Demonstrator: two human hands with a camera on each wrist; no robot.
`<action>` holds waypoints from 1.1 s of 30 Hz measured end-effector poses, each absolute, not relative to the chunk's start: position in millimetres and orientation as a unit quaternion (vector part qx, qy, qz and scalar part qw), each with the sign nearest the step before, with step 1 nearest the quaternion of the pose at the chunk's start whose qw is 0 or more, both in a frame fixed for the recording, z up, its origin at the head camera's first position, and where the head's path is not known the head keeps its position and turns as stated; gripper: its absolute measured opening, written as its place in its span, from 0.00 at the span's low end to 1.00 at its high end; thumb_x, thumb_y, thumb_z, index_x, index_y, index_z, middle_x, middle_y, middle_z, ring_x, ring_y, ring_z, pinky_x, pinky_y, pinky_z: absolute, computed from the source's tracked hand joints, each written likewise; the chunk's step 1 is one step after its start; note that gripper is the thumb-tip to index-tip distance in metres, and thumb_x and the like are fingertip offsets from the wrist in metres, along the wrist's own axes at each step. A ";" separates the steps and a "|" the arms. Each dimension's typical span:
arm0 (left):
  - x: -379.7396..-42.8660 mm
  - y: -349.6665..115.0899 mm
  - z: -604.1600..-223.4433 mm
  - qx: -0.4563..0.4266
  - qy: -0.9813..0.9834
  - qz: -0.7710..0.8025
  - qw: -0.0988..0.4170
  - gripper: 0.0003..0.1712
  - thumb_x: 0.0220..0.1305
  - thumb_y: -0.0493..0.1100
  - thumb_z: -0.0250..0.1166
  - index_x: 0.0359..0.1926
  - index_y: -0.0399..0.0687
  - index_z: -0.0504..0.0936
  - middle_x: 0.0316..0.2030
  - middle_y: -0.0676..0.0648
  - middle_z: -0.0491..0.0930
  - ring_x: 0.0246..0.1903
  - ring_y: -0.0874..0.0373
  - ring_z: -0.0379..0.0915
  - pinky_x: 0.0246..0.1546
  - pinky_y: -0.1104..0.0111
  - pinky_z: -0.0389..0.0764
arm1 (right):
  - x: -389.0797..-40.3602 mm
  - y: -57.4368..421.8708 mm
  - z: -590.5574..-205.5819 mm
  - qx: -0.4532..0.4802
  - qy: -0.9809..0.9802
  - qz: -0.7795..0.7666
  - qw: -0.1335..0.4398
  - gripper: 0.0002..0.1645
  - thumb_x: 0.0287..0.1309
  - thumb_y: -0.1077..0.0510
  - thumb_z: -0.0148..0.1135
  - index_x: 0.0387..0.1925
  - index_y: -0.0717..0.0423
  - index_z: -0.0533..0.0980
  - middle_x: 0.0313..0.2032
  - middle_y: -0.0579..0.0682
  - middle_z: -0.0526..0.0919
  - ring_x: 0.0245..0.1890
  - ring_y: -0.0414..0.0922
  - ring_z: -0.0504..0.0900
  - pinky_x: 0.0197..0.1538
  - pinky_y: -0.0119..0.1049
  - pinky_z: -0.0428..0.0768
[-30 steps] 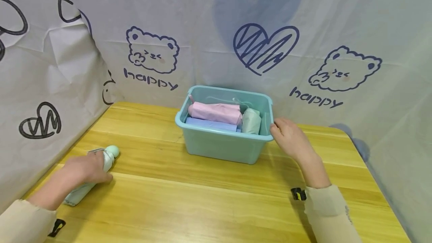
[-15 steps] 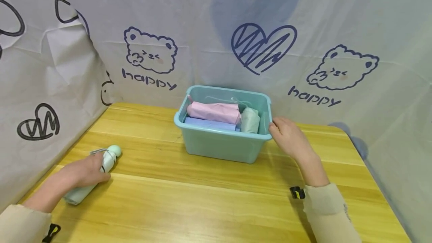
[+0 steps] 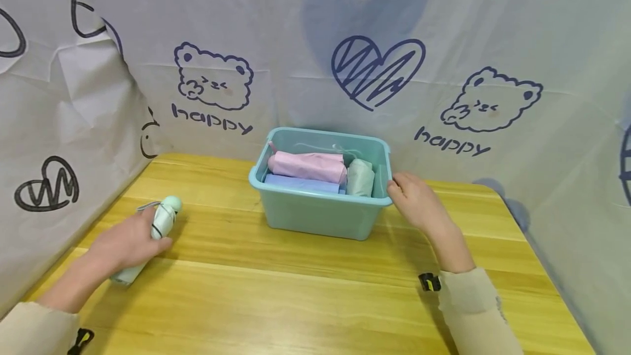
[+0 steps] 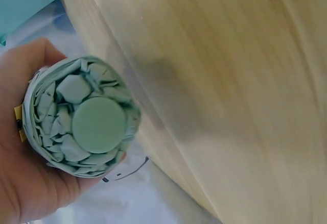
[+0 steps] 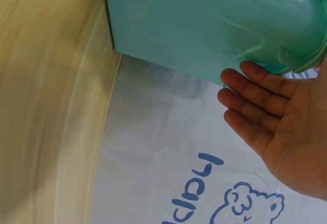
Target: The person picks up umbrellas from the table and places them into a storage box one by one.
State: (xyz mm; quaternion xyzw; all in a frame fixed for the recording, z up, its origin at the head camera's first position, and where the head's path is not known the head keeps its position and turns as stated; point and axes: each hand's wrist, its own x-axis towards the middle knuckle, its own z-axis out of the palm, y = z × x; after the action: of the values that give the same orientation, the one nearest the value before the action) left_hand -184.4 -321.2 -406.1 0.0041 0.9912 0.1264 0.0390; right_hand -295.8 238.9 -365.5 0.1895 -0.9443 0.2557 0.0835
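Note:
My left hand (image 3: 129, 239) grips a folded mint-green umbrella (image 3: 164, 220) around its middle, at the left of the table in the head view. Its round pale handle end with a cord loop points away from me. In the left wrist view the umbrella's other end (image 4: 99, 124) shows bunched fabric around a round cap, held above the table. My right hand (image 3: 418, 201) touches the right rim of a teal plastic bin (image 3: 315, 212). In the right wrist view its fingers (image 5: 255, 101) lie nearly straight beside the bin's outer wall; the thumb is hidden there.
Inside the bin lie a rolled pink umbrella (image 3: 308, 166), a blue folded bundle (image 3: 302, 183) and a pale green bundle (image 3: 360, 178). The wooden table (image 3: 276, 300) ends at a printed white cloth (image 3: 296, 97) behind and on both sides.
The left hand has raised the mint-green umbrella from the table and carried it slightly away from me and to the right. The right hand keeps its place at the bin's rim.

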 end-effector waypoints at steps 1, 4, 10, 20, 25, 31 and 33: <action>-185.2 -319.2 -405.8 -0.002 0.991 0.132 0.031 0.43 0.62 0.59 0.68 0.61 0.29 0.63 0.35 0.40 0.77 0.26 0.50 0.72 0.22 0.56 0.73 | -296.2 238.9 -365.9 0.189 -0.945 0.255 0.084 0.28 0.78 0.48 0.40 0.55 0.64 0.78 0.51 0.61 0.81 0.51 0.59 0.78 0.59 0.59 0.76; -188.4 -313.4 -403.9 -0.011 0.989 0.151 0.000 0.34 0.63 0.58 0.67 0.55 0.38 0.67 0.33 0.43 0.75 0.24 0.52 0.70 0.19 0.58 0.69 | -297.0 238.1 -366.7 0.189 -0.945 0.255 0.082 0.29 0.78 0.47 0.39 0.56 0.64 0.78 0.52 0.62 0.81 0.53 0.59 0.78 0.59 0.59 0.76; -198.7 -303.0 -396.4 -0.019 0.981 0.183 -0.064 0.26 0.64 0.57 0.67 0.49 0.44 0.69 0.33 0.43 0.76 0.25 0.51 0.71 0.19 0.59 0.68 | -298.1 235.6 -368.2 0.192 -0.943 0.257 0.085 0.26 0.78 0.48 0.40 0.52 0.63 0.78 0.49 0.60 0.81 0.49 0.58 0.77 0.57 0.58 0.77; -219.5 -275.6 -380.2 -0.052 0.970 0.216 -0.093 0.32 0.64 0.60 0.62 0.55 0.41 0.66 0.35 0.40 0.76 0.27 0.48 0.73 0.19 0.59 0.68 | -298.1 235.6 -368.0 0.187 -0.946 0.253 0.082 0.26 0.77 0.48 0.39 0.51 0.62 0.78 0.48 0.60 0.81 0.48 0.57 0.77 0.56 0.57 0.77; -229.8 -263.1 -370.5 -0.056 0.965 0.233 -0.110 0.33 0.64 0.60 0.63 0.57 0.41 0.66 0.35 0.39 0.76 0.26 0.47 0.73 0.19 0.59 0.69 | -297.9 236.5 -367.3 0.189 -0.946 0.251 0.083 0.28 0.78 0.48 0.39 0.54 0.63 0.78 0.51 0.61 0.81 0.50 0.58 0.77 0.58 0.58 0.76; -242.4 -247.9 -355.3 -0.044 0.960 0.246 -0.126 0.34 0.63 0.59 0.62 0.59 0.42 0.65 0.36 0.38 0.77 0.26 0.46 0.74 0.19 0.58 0.70 | -298.0 238.1 -367.2 0.186 -0.945 0.255 0.082 0.28 0.77 0.47 0.39 0.53 0.63 0.78 0.50 0.60 0.81 0.49 0.58 0.77 0.57 0.58 0.77; -246.5 -242.1 -349.4 -0.038 0.959 0.249 -0.133 0.33 0.63 0.58 0.62 0.59 0.41 0.66 0.36 0.38 0.77 0.27 0.45 0.74 0.20 0.58 0.70 | -297.9 238.9 -367.2 0.185 -0.946 0.255 0.081 0.28 0.77 0.47 0.38 0.53 0.63 0.77 0.49 0.60 0.81 0.49 0.58 0.77 0.56 0.57 0.77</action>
State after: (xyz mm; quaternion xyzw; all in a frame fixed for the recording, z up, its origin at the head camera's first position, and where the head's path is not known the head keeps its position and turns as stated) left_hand -246.5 -242.1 -349.4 -0.0382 0.9586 0.2486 -0.1332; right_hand -297.9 238.9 -367.2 0.1849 -0.9457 0.2545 0.0814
